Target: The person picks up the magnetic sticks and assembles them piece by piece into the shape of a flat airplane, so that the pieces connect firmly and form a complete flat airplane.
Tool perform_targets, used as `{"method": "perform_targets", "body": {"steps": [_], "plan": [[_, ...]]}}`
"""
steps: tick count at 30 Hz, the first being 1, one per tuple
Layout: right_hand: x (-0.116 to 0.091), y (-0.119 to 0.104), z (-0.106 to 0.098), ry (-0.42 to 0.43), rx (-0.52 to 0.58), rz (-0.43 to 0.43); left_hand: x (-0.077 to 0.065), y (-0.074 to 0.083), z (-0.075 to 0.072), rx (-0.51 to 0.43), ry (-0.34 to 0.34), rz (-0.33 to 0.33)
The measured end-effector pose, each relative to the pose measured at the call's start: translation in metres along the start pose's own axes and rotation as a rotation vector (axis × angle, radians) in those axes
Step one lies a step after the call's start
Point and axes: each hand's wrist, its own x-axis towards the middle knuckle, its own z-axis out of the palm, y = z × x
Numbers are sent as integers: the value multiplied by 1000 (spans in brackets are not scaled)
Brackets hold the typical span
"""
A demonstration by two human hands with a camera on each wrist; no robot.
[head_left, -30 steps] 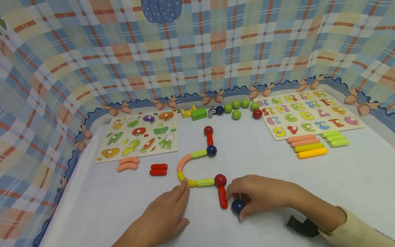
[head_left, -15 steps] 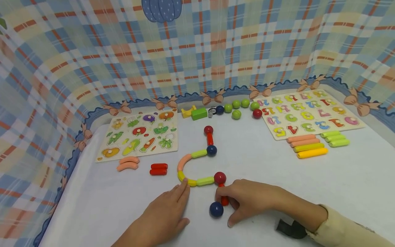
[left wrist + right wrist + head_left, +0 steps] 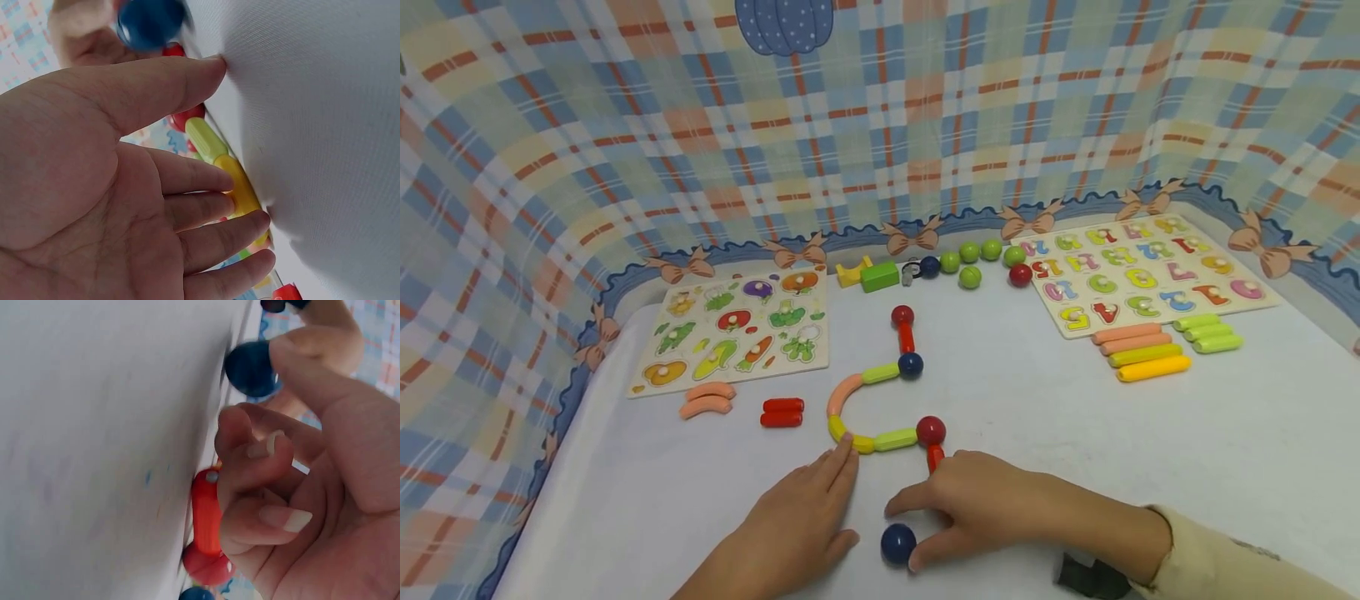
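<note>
In the head view my left hand has straight fingers, with fingertips at the yellow curved stick. That stick sits in a chain with a pink curved stick, light green sticks and a red ball. A red stick runs from the red ball, partly hidden by my right hand. Right thumb and index finger are spread around a dark blue ball; the thumb tip is at its side in the right wrist view, where the other fingers are curled.
A vegetable puzzle board lies at the back left, a number puzzle board at the back right. Loose sticks lie before the number board, red sticks at left. Green balls and a green block line the back.
The blue ball has moved left and toward the person, away from the red stick's end. My right hand has followed it. My left hand has stayed at the yellow stick.
</note>
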Motion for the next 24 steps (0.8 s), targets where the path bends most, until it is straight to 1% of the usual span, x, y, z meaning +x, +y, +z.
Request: {"method": "perform_targets", "body": {"steps": [3,6,8,10,12,15,17,20,24], "plan": [[3,-7,7,-26,-52,-63,0,0,1,5,7,0],[6,-16,14,-33,-147,-153,-1,-1,1,9,21,8],[6,-21,17,-40,-204,-183,-1,-1,1,2,26,14],[5,-24,17,-47,-243,-164,0,-1,1,-6,24,17],[3,-23,11,-62,-240,-91,0,-2,2,-13,23,20],[-2,-16,-3,-54,-243,35,-1,-2,1,-11,17,23],[-6,-9,-12,-54,-224,85,-1,-2,1,-3,21,29],[-9,0,-21,-62,-169,81,-2,-1,1,9,22,29],[-8,7,-25,-81,-103,31,-2,-1,0,11,12,20]]}}
